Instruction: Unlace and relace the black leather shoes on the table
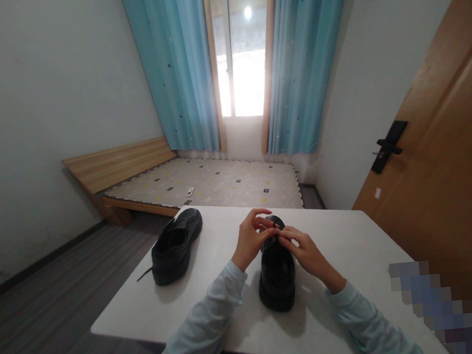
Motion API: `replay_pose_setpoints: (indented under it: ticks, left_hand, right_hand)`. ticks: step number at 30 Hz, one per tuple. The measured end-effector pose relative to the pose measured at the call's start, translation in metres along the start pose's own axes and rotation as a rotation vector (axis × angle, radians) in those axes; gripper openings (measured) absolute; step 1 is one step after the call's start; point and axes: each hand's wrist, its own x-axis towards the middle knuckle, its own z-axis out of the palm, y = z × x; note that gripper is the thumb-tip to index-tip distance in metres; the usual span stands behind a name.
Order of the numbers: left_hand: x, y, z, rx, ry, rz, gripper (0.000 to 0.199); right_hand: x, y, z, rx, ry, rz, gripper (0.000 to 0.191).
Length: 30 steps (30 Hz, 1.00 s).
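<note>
A black shoe [277, 281] stands on the white table in front of me, its heel toward me and its toe pointing away. Over its front part, my left hand [255, 233] and my right hand [302, 243] meet with fingertips pinched together. Between them is a thin dark strand, a shoelace [275, 226], though the fingers cover most of it. A second black shoe [172, 254] rests to the left, away from both hands, with a loose lace end [144, 275] sticking out past its heel.
The white table [221, 244] has its far edge near a bed with a patterned mattress [220, 181], where a small white remote [190, 191] lies. Blue curtains [296, 61] frame the window behind. A wooden door [443, 142] with a black handle is at the right.
</note>
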Motion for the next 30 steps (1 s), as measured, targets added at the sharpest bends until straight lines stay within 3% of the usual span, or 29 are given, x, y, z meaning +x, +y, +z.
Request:
replay_pose_setpoints:
  ticks: [4,11,21,30]
  left_hand:
    - [0.0,0.0,-0.001,0.028,-0.006,0.018,0.041]
    - [0.002,-0.005,-0.001,-0.018,-0.045,-0.071,0.041]
    - [0.005,-0.021,-0.008,0.062,-0.223,-0.18,0.034]
    - [0.002,-0.011,-0.005,0.202,-0.267,-0.171,0.034]
  right_hand:
    - [-0.001,-0.003,0.002,-0.012,-0.032,-0.011,0.022]
    - [0.0,-0.003,0.0,0.018,0.088,0.088,0.025]
    - [-0.001,0.011,-0.007,0.175,0.176,0.168,0.029]
    - [0.003,0.008,-0.009,0.166,0.206,0.173,0.027]
